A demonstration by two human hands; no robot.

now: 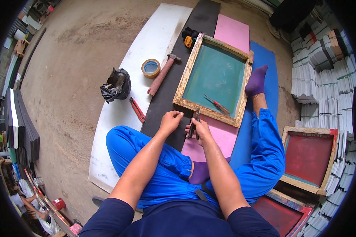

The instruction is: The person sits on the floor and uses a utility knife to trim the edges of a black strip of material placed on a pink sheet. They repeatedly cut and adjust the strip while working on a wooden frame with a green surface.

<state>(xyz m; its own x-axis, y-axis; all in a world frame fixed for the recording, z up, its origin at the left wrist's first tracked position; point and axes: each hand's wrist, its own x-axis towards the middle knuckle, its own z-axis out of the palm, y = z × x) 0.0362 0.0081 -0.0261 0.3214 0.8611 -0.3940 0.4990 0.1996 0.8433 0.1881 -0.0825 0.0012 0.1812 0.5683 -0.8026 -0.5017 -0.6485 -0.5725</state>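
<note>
My right hand (200, 131) is closed round black-handled pliers (192, 127), their metal jaws pointing away from me near the frame's near edge. My left hand (171, 121) is curled, thumb and forefinger pinched together; whatever it may hold is too small to make out. Just beyond both hands lies a wooden screen-printing frame (178, 91) with green mesh (215, 75). On the mesh rests a thin pointed tool with a red and brown handle (221, 107). Left of the frame are a hammer (162, 76) with a wrapped handle, a roll of brown tape (150, 68) and a red cutter (137, 110).
White, black, pink and blue sheets (267, 59) cover the floor under me. An open black plastic bag (116, 85) stands at the left. Red-meshed frames (308, 158) lean at the right beside stacked bundles (328, 93). Black and orange items (188, 41) lie past the frame's far-left corner.
</note>
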